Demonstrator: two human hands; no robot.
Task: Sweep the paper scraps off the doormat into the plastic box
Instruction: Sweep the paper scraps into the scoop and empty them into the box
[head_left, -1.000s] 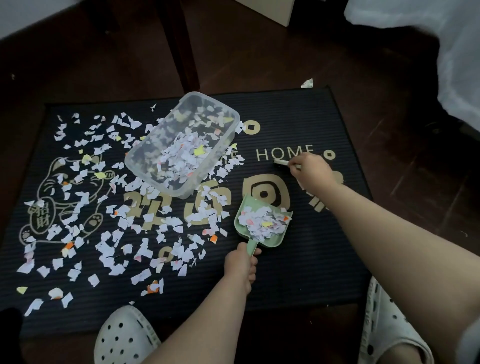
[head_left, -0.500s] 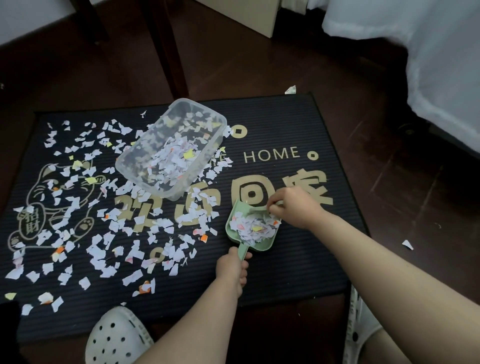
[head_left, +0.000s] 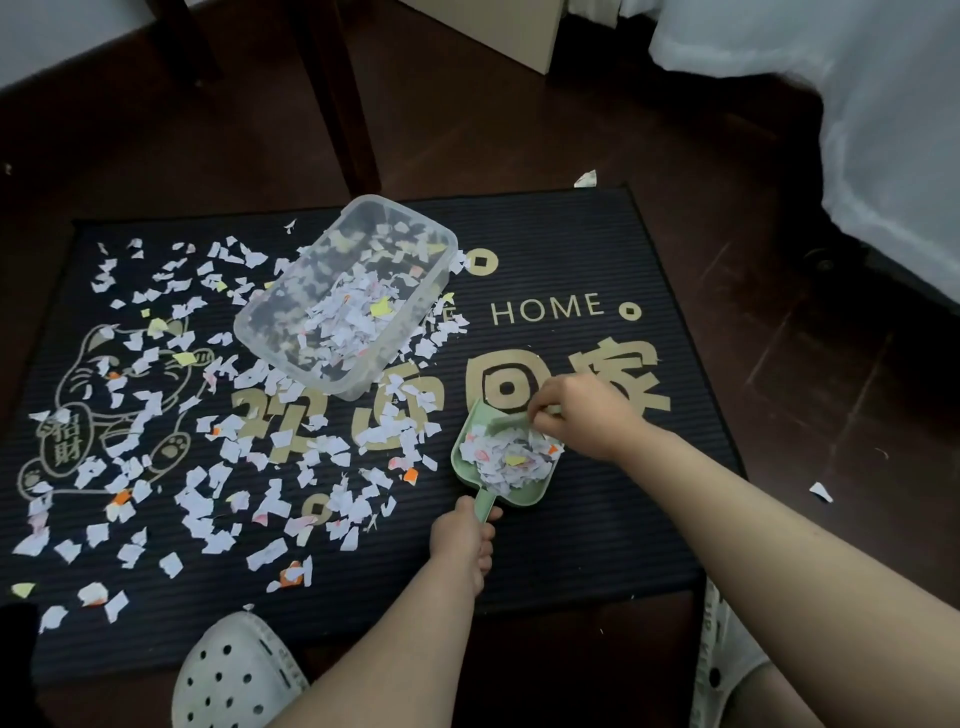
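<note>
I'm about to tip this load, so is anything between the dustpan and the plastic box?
Nothing solid: only loose paper scraps lie on the doormat between dustpan and plastic box. The right hand is at the pan's other side.

A white clog (head_left: 236, 675), a wooden leg (head_left: 337, 93) and white cloth (head_left: 857, 130) show.

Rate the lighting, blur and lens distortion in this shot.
Head view: dim, with the floor near black; the white scraps and the cloth at upper right stand out brightest. Head view: the far edge of the doormat bows, a wide-angle effect. Head view: the right hand over the scoop looks slightly soft; the left hand and the box are sharp, with no strong glare.
</note>
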